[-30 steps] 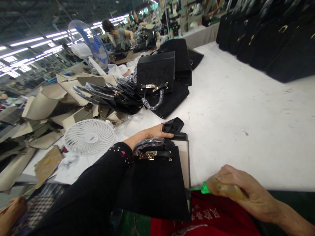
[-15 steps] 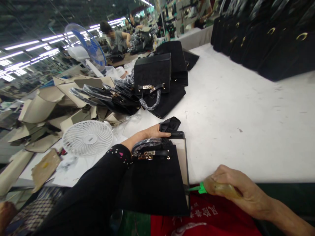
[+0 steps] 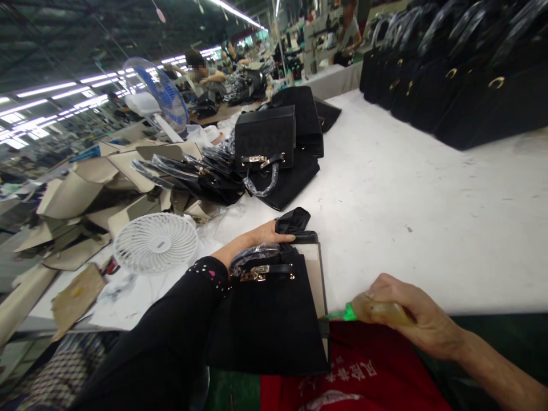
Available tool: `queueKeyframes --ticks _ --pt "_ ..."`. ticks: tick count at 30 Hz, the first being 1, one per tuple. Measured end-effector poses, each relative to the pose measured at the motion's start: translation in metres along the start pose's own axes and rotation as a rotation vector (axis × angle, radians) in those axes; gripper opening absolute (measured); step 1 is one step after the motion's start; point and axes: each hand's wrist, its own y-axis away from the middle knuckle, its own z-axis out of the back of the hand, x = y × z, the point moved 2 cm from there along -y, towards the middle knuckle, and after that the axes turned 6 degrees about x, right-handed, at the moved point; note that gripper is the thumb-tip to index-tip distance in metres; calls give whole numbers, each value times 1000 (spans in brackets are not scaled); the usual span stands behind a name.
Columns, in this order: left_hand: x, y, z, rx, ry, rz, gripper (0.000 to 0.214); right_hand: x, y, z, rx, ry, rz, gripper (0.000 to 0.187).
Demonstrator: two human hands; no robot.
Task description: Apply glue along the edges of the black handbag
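Note:
A black handbag (image 3: 265,322) with gold hardware and a plastic-wrapped handle lies at the table's front edge, partly overhanging it. Along its right side a beige inner panel (image 3: 314,274) shows. My left hand (image 3: 272,233) is closed at the bag's top, the thumb lying over the edge and black fabric (image 3: 294,220) bunched beside the fingers. In my right hand (image 3: 406,308) is a yellowish squeeze bottle (image 3: 379,311) with a green nozzle (image 3: 349,313). Its thin tip reaches the bag's right edge, over the panel; any fluid is too small to see.
More black handbags (image 3: 265,134) are piled at the back, and a row of them (image 3: 471,105) stands at the right. Left of my arm are a white fan grille (image 3: 156,242) and beige panels (image 3: 81,182). A blue fan (image 3: 165,94) and people are beyond.
The nozzle tip has moved a little up along the bag's right edge, toward my left hand. My left hand keeps its hold. The view has tilted slightly.

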Motion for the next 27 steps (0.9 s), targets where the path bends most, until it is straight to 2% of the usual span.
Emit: queueKeyframes --ticks 2,7,10,13,16,18,21,24,27 --pt "-2 1 -1 -8 6 1 47 -5 3 0 -31 -7 -18 6" --pt "-6 10 -7 -53 -3 20 48 -11 7 -6 80 -38 -86 17" --pt "-7 27 -8 -122 -36 49 48 -6 7 -7 65 -26 -100 22" --pt "-15 54 1 -201 -63 67 51 2 5 -4 93 28 -62 17" --pt "-42 88 17 -238 -99 51 51 11 2 2 112 100 6 12" --pt "-69 110 29 -238 -158 58 51 18 -2 8 95 130 36 13" --pt "-115 131 44 -255 -218 -2 49 29 -9 18 41 145 93 17" --pt "-156 135 53 -266 -305 -80 46 36 -17 29 -39 165 160 27" --pt "-182 123 53 -260 -373 -148 43 34 -21 38 -109 234 165 33"
